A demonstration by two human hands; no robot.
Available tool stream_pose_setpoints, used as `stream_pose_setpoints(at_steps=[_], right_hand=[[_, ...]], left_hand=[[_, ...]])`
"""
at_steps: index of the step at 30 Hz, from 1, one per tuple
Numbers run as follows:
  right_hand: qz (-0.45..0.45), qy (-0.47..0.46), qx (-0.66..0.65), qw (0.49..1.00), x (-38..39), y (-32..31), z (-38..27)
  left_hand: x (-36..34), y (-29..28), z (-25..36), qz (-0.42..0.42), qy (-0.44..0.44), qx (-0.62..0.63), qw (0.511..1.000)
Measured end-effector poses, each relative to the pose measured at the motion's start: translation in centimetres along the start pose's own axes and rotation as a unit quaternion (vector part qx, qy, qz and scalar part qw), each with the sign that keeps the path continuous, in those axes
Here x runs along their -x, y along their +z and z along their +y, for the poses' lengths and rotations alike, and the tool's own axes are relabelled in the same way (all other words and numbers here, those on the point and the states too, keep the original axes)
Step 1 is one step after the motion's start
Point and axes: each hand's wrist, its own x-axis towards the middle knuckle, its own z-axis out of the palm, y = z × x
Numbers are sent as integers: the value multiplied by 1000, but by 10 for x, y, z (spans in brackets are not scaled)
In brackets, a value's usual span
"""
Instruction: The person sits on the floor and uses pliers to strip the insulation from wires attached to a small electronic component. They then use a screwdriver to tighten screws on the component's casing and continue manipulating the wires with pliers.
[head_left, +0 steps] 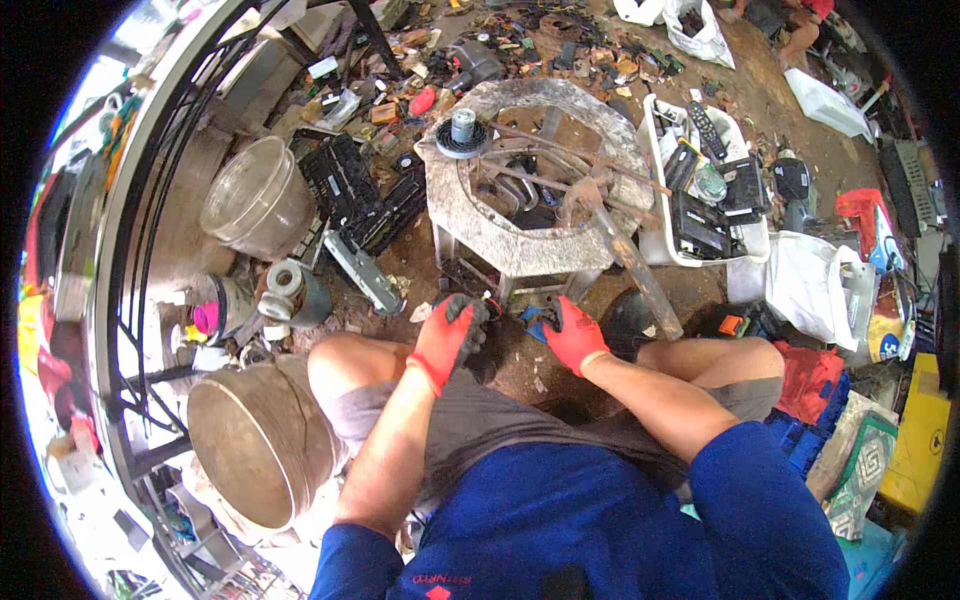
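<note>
Both hands wear red gloves with dark grey palms and are held low in front of the stool, above my lap. My left hand [446,338] is closed, its fingers curled inward; whatever they hold, if anything, is hidden. A short gap away, my right hand [574,337] pinches a small blue piece [536,323] whose kind I cannot make out. Just beyond the hands stands a worn, whitish stool-like frame [520,250] with a wide opening. A hammer [640,272] with a wooden handle leans across its right side. On its left corner sits a round black part with a metal cylinder [462,134].
On the right, a white bin [752,240] holds remote controls and black electronic parts. Black plastic casings [345,180] and a clear bucket [262,200] stand left of the stool. A large bucket [262,445] is beside my left knee. Scrap pieces [570,50] litter the far floor.
</note>
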Motion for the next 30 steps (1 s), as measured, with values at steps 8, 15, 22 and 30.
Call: stream_pose_setpoints(at_steps=[8,15,22,30], right_hand=[[-34,-157,-416,895,50,-123,-54],[106,-132,-458,873,66,-100,-60],[-68,-151,-559,813,88,-75,-63],[-223,-112,-726,641,69,-83,-49]], left_hand=[[48,42,25,-111,73,256,957],[79,91,41,-20,67,263,962],[67,95,51,63,117,245,960],[83,77,84,-42,106,191,975]])
